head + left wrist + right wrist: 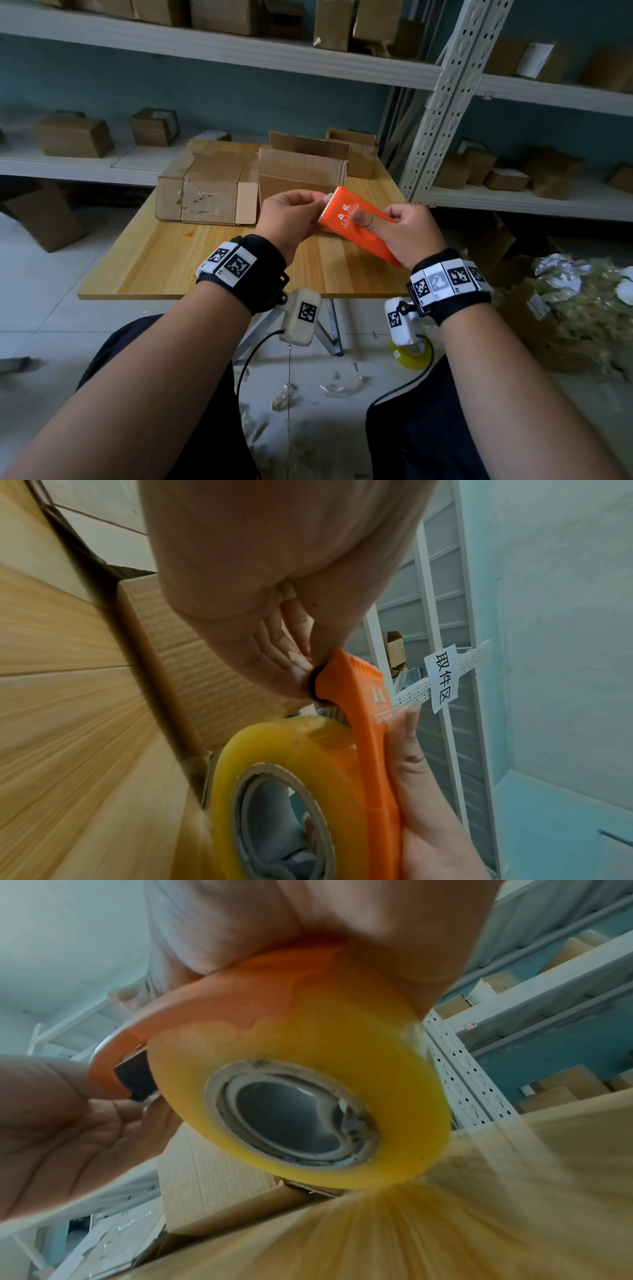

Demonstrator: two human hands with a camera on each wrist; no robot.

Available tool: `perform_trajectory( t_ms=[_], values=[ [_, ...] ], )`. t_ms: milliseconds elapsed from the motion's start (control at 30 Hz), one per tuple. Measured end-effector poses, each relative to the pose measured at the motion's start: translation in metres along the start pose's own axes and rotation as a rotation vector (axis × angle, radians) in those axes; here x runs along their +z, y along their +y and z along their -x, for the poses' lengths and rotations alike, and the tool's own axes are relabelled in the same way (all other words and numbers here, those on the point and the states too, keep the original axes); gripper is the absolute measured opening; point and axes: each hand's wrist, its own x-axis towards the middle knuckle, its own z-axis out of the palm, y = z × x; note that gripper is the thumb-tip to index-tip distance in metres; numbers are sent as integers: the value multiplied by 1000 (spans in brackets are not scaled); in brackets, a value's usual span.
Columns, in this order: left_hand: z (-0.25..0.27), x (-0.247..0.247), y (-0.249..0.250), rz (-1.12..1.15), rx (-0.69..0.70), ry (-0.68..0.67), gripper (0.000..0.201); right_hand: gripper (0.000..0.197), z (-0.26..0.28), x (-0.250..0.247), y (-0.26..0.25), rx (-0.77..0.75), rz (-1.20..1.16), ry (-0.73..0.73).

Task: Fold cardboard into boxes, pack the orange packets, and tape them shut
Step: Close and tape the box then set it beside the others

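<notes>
Both hands hold an orange tape dispenser point(356, 219) above the wooden table point(171, 260). A yellowish roll of clear tape point(308, 1069) sits in it, seen from below in both wrist views point(291, 764). My right hand point(394, 226) grips the dispenser's body, thumb pressed on its printed top. My left hand point(320, 202) pinches its toothed front end point(342, 664). Behind the hands stands an open cardboard box point(301, 168) with flaps up. A shut, taped box point(205, 192) lies to its left. No orange packet shows.
Another open box point(356, 150) stands at the table's far right. White metal shelves point(442, 113) with many small cartons run behind and to the right. A second tape roll point(411, 353) lies on the floor, among scraps and a heap of crumpled wrapping point(582, 308).
</notes>
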Motion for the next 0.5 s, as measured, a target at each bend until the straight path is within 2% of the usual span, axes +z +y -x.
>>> perform_trajectory(
  t_ms=[100,200,333,500],
  values=[
    [-1,-2,-1,0,2,7,11,89,0,0,1,-4,20,-7],
    [-3,-3,-2,2,-4,25,24,79,0,-1,2,-19,27,-22],
    [0,-3,1,-41,10,3,10,81,-1,1,2,-29,41,-22],
    [3,-3,0,-60,36,33,13,76,0,4,-1,-48,68,-15]
  ],
)
